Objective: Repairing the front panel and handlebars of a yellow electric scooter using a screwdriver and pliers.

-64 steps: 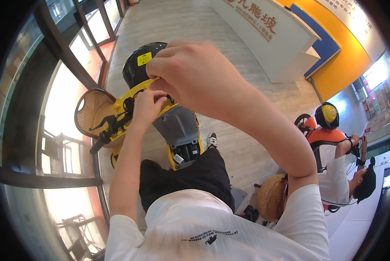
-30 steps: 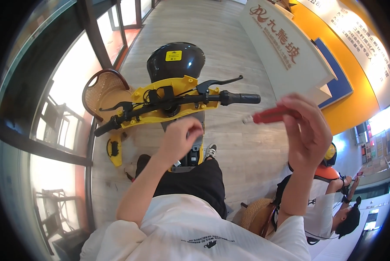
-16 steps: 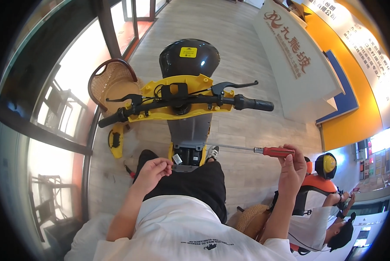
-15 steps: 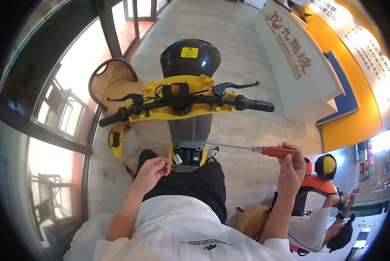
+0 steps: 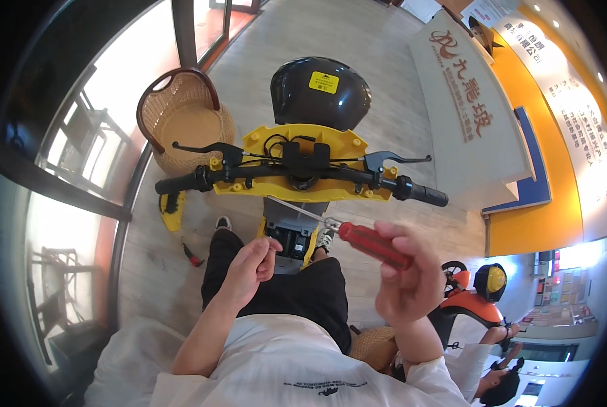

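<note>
My right hand [image 5: 408, 281] grips a screwdriver [image 5: 368, 243] by its red handle; the long shaft angles up-left to just below the yellow handlebar cover [image 5: 354, 139]. My left hand [image 5: 252, 264] is closed in a pinch over my lap; whatever it holds is too small to make out. Across the scooter run black handlebars [image 5: 425, 193] with two brake levers, cables and a central black bracket. Behind them is a glossy black rounded shell [image 5: 320, 102] with a yellow label. Below sits a grey panel [image 5: 290, 217] over an open compartment [image 5: 291, 241] with black parts inside.
A wicker chair [image 5: 181, 122] stands left beside glass doors. A yellow part [image 5: 171, 210] and red-handled tool [image 5: 191, 254] lie on the floor. A white counter [image 5: 459, 163] is at right. A co-worker [image 5: 483, 366] works by an orange scooter [image 5: 473, 305]; another wicker seat [image 5: 371, 346] is behind me.
Both hands have come down from the handlebar since the oldest frame. Over the last half second the screwdriver swung left and its tip rose toward the cover; my left hand shifted slightly right and up.
</note>
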Available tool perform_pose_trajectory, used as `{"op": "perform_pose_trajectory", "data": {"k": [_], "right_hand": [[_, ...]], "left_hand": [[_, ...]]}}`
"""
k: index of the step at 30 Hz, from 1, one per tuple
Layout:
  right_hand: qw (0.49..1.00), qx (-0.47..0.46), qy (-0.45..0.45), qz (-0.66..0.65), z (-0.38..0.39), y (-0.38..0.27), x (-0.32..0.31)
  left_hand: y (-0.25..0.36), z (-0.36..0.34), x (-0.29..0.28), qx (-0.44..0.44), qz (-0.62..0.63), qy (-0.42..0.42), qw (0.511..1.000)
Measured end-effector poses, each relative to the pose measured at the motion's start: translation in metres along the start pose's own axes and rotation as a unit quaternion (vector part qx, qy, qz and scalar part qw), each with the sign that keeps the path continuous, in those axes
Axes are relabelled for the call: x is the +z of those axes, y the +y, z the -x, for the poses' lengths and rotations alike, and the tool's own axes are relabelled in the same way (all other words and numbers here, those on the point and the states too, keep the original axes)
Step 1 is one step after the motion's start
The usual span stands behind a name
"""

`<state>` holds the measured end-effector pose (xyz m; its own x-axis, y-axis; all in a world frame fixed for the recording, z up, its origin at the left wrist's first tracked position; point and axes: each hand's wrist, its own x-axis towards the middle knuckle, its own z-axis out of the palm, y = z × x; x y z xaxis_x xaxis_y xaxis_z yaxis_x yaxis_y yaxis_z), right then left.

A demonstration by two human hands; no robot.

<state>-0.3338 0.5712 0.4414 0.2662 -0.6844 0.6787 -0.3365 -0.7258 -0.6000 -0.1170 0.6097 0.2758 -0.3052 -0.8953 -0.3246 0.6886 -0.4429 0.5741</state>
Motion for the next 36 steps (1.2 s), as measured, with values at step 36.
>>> {"op": "perform_pose_trajectory", "data": {"k": [36], "right_hand": [[0.975, -0.053, -0.182, 0.116, -0.038, 0.003, 0.05]], "left_hand": [[0.042, -0.051, 0.016, 0.034, 0.311, -0.073, 0.947]]}}
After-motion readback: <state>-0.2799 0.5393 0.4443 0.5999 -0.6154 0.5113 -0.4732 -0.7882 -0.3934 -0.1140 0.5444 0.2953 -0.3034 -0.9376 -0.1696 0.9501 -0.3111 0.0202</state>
